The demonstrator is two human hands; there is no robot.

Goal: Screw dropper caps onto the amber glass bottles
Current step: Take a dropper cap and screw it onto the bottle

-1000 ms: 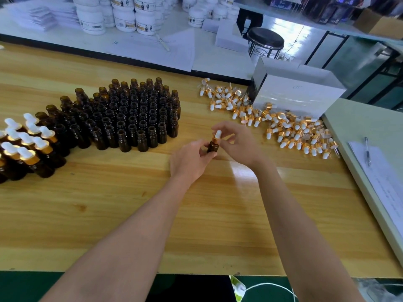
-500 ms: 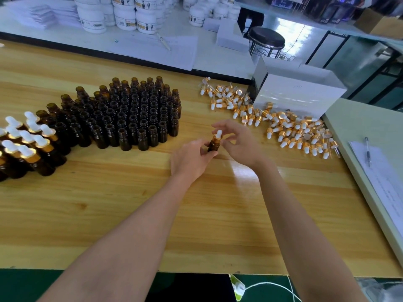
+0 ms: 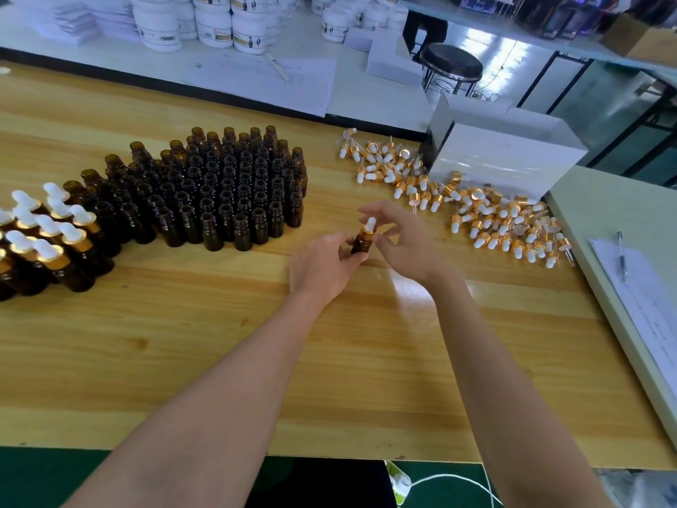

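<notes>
- Head view: my left hand (image 3: 322, 265) curls its thumb and fingers round the small amber glass bottle (image 3: 361, 246) and holds it upright just above the table.
- My right hand (image 3: 406, 243) arches over the white-bulbed, gold-collared dropper cap (image 3: 368, 227) seated on that bottle's neck. The fingers are half spread, and I cannot tell whether they pinch the collar or only hover round it.
- Risk: the cap looks slightly tilted, so I judge it could cross-thread if I twist before it sits square.
- Risk: the glass pipette inside could chip if I force it.
- Risk: a loose left grip would let the bottle spin with the cap and leave it untightened.
- Surface: a glossy pale wooden table (image 3: 183, 342). The block of open amber bottles (image 3: 227, 185) stands at 10 o'clock from my hands, and the capped bottles (image 3: 47, 236) at 9 o'clock.
- The loose heap of dropper caps (image 3: 487, 214) lies at 2 o'clock, against a white cardboard box (image 3: 513, 155).
- Room: white plastic jars (image 3: 216, 23) on a far bench at 12 o'clock, a black round stool (image 3: 451, 62) at 1 o'clock, and a pen (image 3: 621, 256) on papers at 3 o'clock.
</notes>
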